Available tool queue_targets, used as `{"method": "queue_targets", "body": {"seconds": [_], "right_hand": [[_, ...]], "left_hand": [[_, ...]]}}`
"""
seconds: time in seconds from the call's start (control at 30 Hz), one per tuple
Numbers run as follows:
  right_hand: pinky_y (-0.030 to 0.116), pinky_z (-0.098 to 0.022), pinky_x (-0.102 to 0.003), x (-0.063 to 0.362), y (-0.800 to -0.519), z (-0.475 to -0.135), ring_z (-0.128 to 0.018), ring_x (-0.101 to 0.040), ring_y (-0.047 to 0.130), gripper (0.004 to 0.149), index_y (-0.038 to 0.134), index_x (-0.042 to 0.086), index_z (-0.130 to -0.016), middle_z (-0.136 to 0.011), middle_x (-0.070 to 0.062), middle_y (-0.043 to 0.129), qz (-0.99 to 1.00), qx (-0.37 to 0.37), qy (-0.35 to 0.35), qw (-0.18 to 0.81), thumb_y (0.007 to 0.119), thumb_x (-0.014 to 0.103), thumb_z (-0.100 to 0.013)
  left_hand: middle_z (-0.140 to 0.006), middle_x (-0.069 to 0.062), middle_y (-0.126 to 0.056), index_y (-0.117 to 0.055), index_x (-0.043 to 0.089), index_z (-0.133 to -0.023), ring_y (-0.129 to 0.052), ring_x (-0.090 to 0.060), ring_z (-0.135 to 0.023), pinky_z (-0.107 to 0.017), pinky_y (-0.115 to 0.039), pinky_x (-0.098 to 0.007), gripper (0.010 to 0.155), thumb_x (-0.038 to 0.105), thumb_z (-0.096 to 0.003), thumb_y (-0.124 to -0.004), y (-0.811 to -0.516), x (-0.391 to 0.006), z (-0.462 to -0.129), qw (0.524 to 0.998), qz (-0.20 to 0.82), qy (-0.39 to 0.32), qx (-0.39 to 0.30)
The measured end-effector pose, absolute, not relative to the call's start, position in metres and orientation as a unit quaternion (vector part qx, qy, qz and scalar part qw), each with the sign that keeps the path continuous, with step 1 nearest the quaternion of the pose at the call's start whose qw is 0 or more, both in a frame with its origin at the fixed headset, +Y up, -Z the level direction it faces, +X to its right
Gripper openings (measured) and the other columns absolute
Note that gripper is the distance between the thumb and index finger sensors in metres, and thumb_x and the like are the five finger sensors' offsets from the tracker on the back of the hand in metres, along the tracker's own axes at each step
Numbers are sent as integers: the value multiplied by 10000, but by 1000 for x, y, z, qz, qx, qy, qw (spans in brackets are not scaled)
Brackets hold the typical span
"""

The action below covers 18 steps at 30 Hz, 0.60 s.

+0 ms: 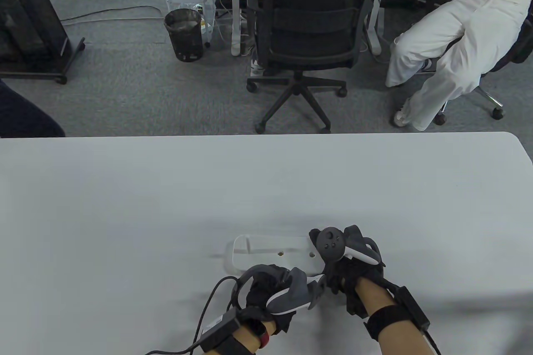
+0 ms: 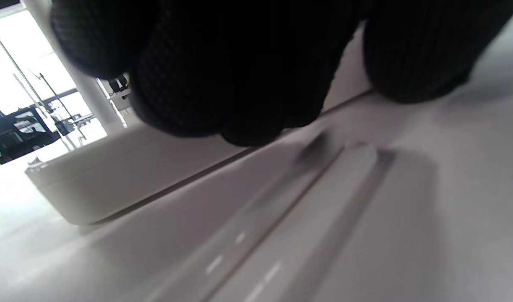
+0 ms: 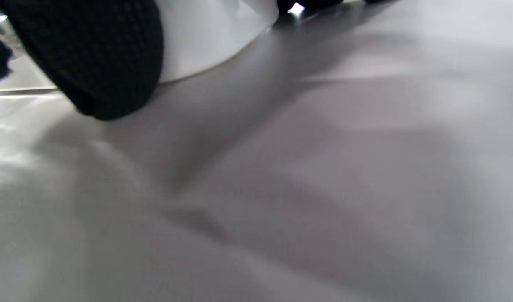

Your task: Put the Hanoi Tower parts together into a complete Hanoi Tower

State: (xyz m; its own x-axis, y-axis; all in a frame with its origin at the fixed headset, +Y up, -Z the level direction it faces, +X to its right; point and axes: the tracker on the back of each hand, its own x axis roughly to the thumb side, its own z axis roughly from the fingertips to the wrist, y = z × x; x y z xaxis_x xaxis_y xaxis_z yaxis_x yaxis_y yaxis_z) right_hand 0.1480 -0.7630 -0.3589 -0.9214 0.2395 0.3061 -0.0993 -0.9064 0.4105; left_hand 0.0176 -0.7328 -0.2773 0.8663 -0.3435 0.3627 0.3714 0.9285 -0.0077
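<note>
The white oblong Hanoi Tower base (image 1: 266,251) lies flat on the table near the front edge, with two small peg holes showing in its top. My left hand (image 1: 272,274) is over the base's near edge, and its gloved fingers (image 2: 239,84) hang curled just above the table beside the base (image 2: 92,180). A long pale rod-like shape (image 2: 306,209) lies blurred on the table under that hand. My right hand (image 1: 339,271) covers the base's right end, and one gloved finger (image 3: 101,54) touches the rounded end wall of the base (image 3: 206,37). No discs are in view.
The grey table (image 1: 166,205) runs wide to the left, right and far side of the base. Beyond its far edge stand a black office chair (image 1: 300,38), a bin (image 1: 184,34) and a seated person in white (image 1: 449,47).
</note>
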Motion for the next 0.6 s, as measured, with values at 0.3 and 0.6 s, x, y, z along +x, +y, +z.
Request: {"method": "queue_targets", "body": {"seconds": [0.3, 0.6], "right_hand": [[373, -707, -641, 149, -764, -359, -1012, -436, 321, 1108, 120, 170, -993, -1096, -166, 266, 960, 180, 195, 90, 934, 437, -290], [371, -708, -641, 149, -764, -359, -1011, -437, 323, 1109, 122, 170, -994, -1096, -166, 268, 960, 181, 194, 92, 935, 438, -288]], "left_hand": [[-661, -80, -1070, -985, 164, -794, -1058, -320, -448, -446, -848, -472, 553, 516, -376, -902, -745, 30, -275, 956, -235, -173, -37], [-664, -90, -1064, -967, 135, -801, -1063, -306, -447, -447, -856, -465, 523, 450, -388, -909, -748, 30, -276, 958, -222, -176, -49]]}}
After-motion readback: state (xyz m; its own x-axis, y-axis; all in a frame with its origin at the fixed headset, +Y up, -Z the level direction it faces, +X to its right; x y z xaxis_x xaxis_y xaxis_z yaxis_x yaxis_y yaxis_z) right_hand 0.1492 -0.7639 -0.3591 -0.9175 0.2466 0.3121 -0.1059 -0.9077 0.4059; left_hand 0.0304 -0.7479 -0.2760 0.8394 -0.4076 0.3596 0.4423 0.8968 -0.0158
